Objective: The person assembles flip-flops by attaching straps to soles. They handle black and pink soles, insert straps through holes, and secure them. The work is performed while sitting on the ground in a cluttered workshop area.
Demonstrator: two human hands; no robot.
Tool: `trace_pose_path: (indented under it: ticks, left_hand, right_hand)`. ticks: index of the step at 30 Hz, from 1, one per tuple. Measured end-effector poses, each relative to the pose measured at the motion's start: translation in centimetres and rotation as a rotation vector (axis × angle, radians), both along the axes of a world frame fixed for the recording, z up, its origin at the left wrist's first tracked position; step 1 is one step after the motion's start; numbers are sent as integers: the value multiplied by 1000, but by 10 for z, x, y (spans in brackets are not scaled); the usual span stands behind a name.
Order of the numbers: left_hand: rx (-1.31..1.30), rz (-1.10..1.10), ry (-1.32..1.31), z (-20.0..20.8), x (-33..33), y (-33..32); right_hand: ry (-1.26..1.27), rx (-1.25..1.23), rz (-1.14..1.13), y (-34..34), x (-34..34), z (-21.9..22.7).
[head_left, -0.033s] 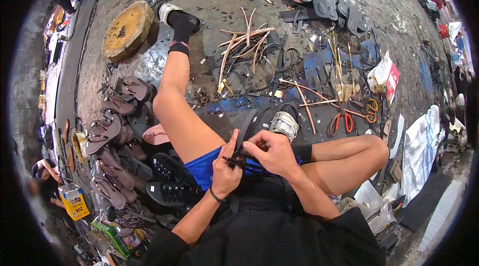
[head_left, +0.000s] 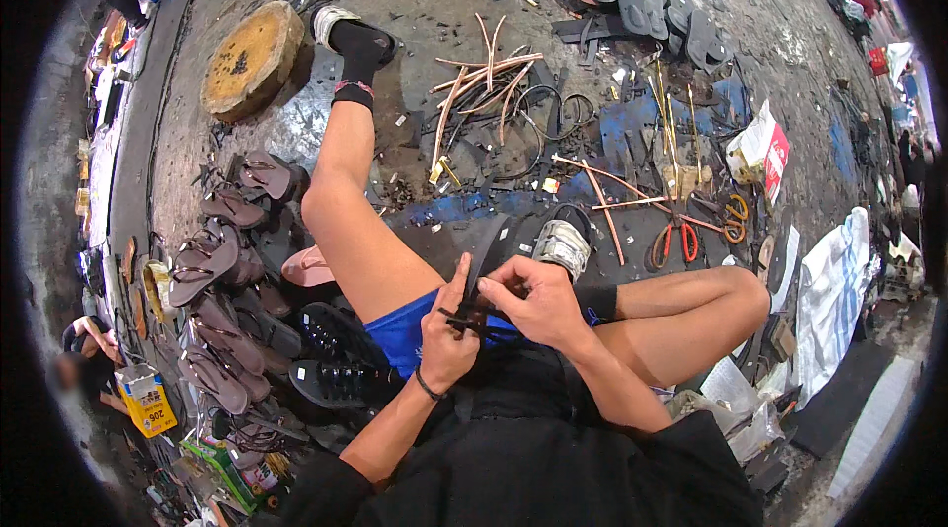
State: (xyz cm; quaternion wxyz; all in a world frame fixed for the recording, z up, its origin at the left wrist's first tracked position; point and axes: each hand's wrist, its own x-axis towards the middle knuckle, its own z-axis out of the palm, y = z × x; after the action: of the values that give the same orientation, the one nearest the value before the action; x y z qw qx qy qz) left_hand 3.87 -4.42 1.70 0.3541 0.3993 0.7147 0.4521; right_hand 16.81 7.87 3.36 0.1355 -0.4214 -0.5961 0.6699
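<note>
While the left hand (head_left: 449, 344) curls its fingers around dark strips (head_left: 472, 326) — index extended — the right hand (head_left: 543, 302) bends its fingers just beside; can't tell opening or hold.

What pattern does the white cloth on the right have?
The cloth has blue stripes, seen in the head view.

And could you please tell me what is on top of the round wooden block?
Small dark bits lie on the round wooden block; whatever is underneath it is covered.
</note>
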Motion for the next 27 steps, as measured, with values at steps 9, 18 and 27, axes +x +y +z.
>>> trace_pose_path:
  ticks: [9, 18, 27]
  left_hand:
    - [10, 22, -147, -2, -5, 9]
    - [162, 157, -437, -16, -12, -4]
    - [76, 156, -220, -4, -17, -1]
  right_hand:
    - [79, 80, -48, 19, -8, 3]
    - [34, 715, 144, -9, -29, 15]
    - [40, 746, 195, -18, -41, 11]
